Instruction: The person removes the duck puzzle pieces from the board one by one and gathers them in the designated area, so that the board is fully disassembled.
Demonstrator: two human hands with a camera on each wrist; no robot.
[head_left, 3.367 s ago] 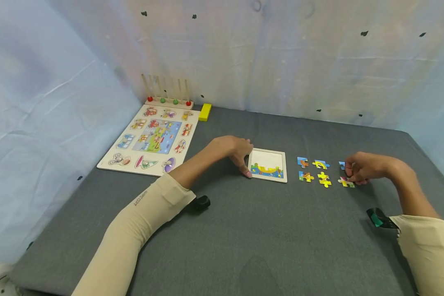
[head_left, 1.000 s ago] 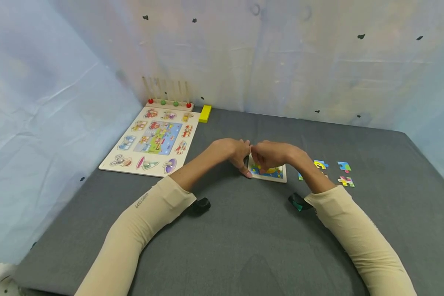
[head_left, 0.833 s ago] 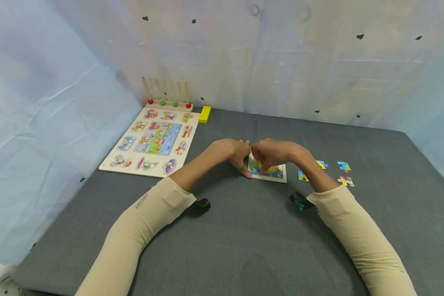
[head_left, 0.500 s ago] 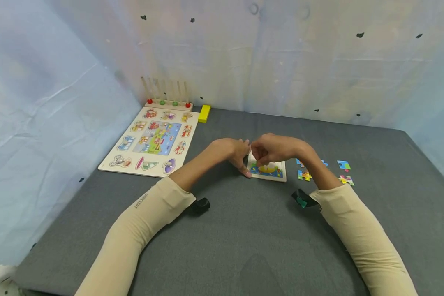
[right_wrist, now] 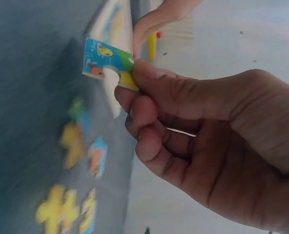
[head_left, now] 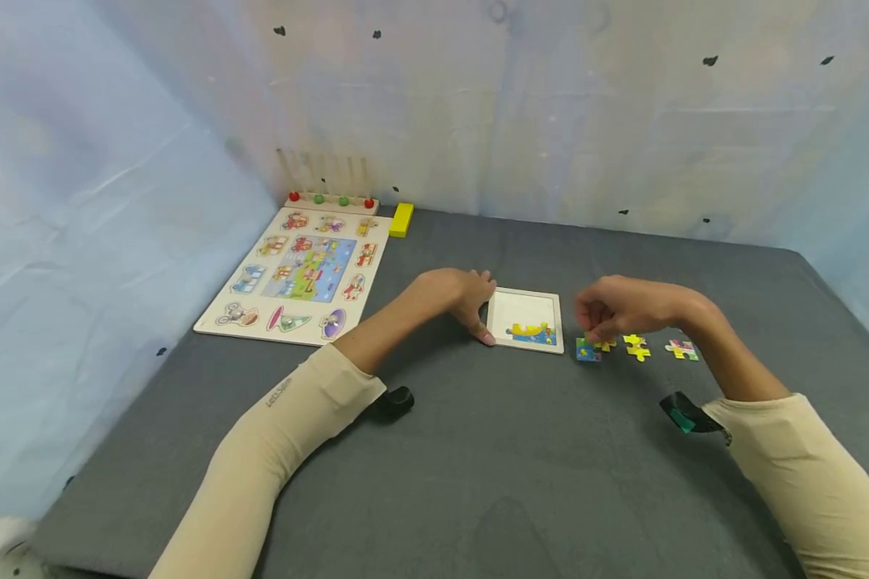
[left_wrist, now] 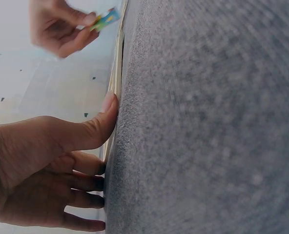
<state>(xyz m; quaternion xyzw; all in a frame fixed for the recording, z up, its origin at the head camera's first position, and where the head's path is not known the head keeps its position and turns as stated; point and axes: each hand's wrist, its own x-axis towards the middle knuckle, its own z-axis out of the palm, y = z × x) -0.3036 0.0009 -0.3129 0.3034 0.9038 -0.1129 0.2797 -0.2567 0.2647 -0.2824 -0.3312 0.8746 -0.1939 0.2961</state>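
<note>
My left hand (head_left: 471,304) rests at the left side of a small wooden puzzle tray (head_left: 527,348), thumb against its near-left corner and fingers extended along the edge. Joined yellow and blue pieces (head_left: 534,333) fill part of the tray's lower right; the rest shows bare backing. Just right of the tray, my right hand (head_left: 633,305) pinches a blue-green jigsaw piece (right_wrist: 103,54) with a yellow duck on it, between thumb and index finger. Loose jigsaw pieces (head_left: 636,347) lie under and beyond this hand, some hidden by it.
At the back left lies a large peg puzzle board (head_left: 319,310) with pictured pieces. Behind it stands a rack of thin upright rods with red and green beads (head_left: 343,201). A yellow block (head_left: 401,220) sits beside them. Pale sheeting (head_left: 550,112) walls the grey table's back.
My right hand was over the tray and has moved right, out past its edge, carrying the duck piece. The tray's lower-left part, filled earlier, is bare. The left hand stays put.
</note>
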